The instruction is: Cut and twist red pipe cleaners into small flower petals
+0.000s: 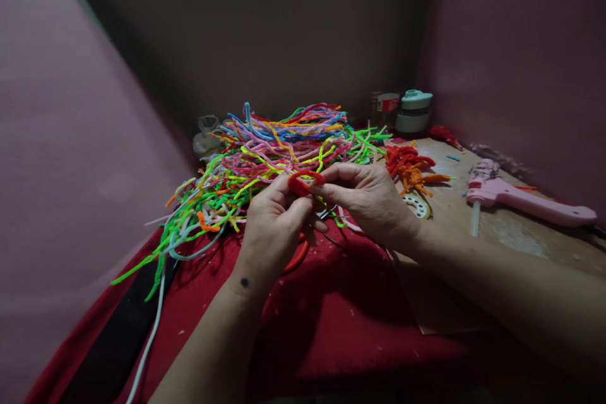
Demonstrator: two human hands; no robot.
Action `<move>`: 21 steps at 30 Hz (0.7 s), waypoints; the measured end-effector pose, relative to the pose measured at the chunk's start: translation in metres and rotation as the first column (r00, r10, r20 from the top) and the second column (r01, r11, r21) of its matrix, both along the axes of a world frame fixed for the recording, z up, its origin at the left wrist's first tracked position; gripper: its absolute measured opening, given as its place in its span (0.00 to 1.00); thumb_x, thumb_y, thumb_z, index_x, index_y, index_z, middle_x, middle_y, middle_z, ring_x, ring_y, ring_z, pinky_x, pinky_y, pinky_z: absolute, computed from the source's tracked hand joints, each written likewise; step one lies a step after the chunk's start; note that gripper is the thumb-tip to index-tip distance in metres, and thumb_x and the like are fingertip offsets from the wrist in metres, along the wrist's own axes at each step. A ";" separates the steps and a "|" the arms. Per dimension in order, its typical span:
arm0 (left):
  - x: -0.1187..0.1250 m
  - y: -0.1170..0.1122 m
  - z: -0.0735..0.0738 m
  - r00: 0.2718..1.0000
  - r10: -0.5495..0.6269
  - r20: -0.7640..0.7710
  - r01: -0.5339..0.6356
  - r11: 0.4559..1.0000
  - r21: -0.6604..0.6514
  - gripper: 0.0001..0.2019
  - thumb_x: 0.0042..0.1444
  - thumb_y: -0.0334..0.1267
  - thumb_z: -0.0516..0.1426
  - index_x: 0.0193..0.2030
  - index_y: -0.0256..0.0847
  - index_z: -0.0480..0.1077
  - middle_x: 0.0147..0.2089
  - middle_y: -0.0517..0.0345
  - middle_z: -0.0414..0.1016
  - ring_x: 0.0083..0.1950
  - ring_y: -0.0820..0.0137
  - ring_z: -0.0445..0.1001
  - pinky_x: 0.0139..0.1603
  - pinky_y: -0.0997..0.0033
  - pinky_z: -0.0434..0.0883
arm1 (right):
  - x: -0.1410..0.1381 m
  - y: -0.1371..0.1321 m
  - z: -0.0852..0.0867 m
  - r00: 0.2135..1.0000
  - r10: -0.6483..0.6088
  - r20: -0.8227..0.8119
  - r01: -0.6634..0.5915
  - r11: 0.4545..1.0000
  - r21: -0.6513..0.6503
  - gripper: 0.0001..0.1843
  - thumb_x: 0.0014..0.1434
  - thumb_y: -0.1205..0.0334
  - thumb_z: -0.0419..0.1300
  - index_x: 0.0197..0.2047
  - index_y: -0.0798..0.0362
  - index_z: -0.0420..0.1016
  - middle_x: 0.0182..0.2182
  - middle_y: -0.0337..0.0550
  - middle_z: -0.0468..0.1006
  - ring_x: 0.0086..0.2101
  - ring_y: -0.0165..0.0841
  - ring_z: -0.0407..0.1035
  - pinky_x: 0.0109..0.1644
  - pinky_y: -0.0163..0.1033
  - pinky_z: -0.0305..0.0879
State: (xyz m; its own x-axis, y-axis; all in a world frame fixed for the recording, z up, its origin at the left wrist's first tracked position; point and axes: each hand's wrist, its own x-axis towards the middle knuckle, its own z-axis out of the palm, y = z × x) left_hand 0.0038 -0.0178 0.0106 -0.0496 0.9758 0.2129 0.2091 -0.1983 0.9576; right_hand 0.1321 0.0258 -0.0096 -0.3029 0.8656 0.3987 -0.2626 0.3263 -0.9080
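My left hand (274, 224) and my right hand (367, 199) meet over a red cloth (341, 315). Both pinch a bent red pipe cleaner (303, 182) between thumbs and fingertips, held just above the cloth. Its loop curves from the left fingers to the right fingers. Behind the hands lies a big tangled pile of pipe cleaners (274, 154) in many colours. An orange pipe cleaner piece (297, 257) shows under my left hand.
Small red and orange twisted pieces (409, 167) lie right of the pile. A pink glue gun (521, 199) rests on the brown board (511, 233) at the right. Jars (413, 112) stand at the back. Scissors (326, 213) peek between the hands. Pink walls close in on both sides.
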 end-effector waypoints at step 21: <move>0.002 0.002 -0.002 0.982 -0.181 0.051 0.182 0.983 -0.023 0.09 0.49 0.27 0.51 0.38 0.40 0.58 0.22 0.65 0.71 0.21 0.68 0.74 0.18 0.71 0.73 | 0.000 0.003 -0.005 0.999 0.045 -0.019 -0.046 0.999 -0.011 0.07 0.47 0.65 0.63 0.25 0.57 0.68 0.21 0.35 0.69 0.22 0.25 0.63 0.27 0.33 0.62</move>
